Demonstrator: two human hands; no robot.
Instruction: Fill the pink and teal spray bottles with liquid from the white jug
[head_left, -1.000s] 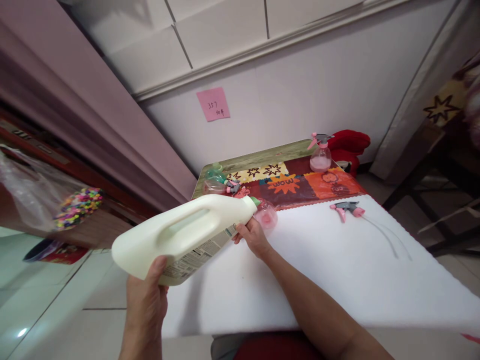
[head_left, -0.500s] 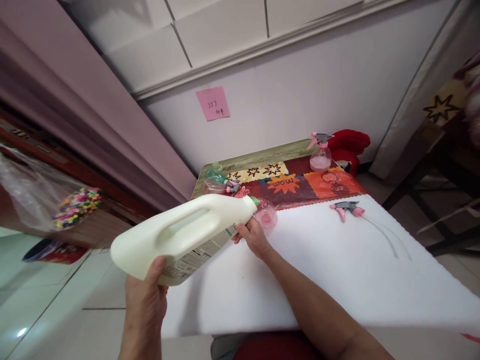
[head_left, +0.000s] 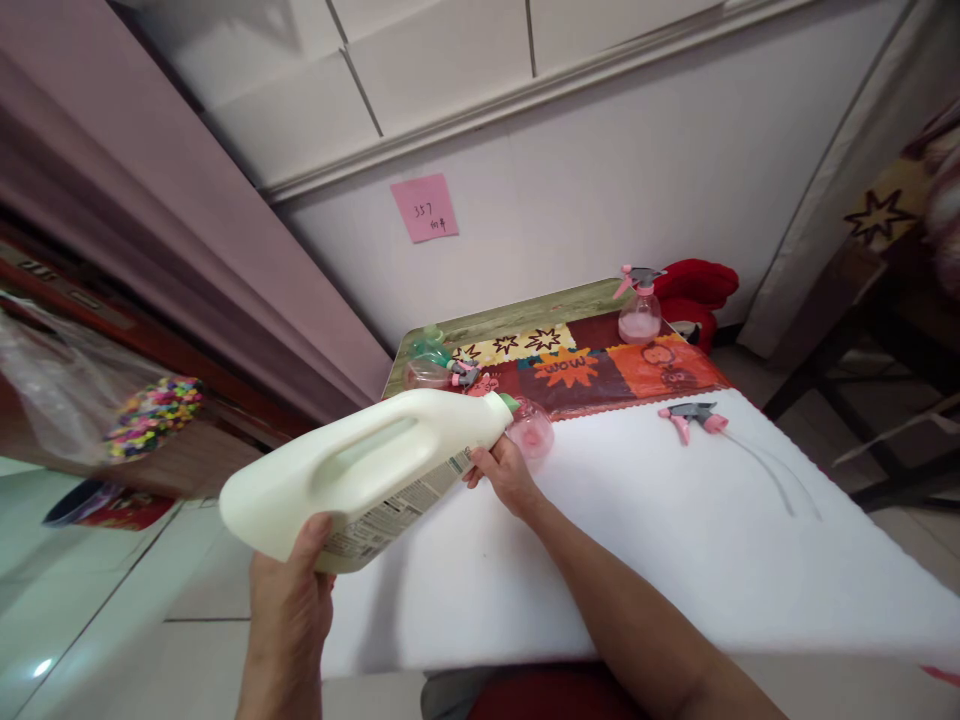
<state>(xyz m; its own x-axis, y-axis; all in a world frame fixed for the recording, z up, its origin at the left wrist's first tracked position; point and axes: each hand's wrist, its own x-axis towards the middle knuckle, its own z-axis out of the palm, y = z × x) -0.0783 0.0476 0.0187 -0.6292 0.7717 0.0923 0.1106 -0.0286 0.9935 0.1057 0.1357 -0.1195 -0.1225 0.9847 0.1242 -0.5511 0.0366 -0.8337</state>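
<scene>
A large pale detergent bottle (head_left: 375, 430) is tilted on its side, its green-lipped neck pointing right. My left hand (head_left: 296, 580) grips its base from below, thumb on the label side. Under the neck, my right hand (head_left: 502, 475) is closed on the bottle, fingers partly hidden behind it. The spout lies over a pinkish clear spray bottle (head_left: 534, 432) without its trigger head; its opening is hidden, and I cannot tell whether liquid is flowing. On the right of the white tabletop (head_left: 585, 560) lies a pink-and-grey spray trigger head (head_left: 694, 415) with its thin tube.
A spray bottle with pink liquid (head_left: 640, 322) stands at the table's back right. Another clear bottle with a green part (head_left: 429, 365) is at the back left. A colourful patterned cover (head_left: 570, 375) crosses the table's far side. Red plush (head_left: 694, 290) sits behind the right corner.
Almost nothing differs. Both hands keep the detergent bottle tilted in the same place, and the view has shifted very slightly.
</scene>
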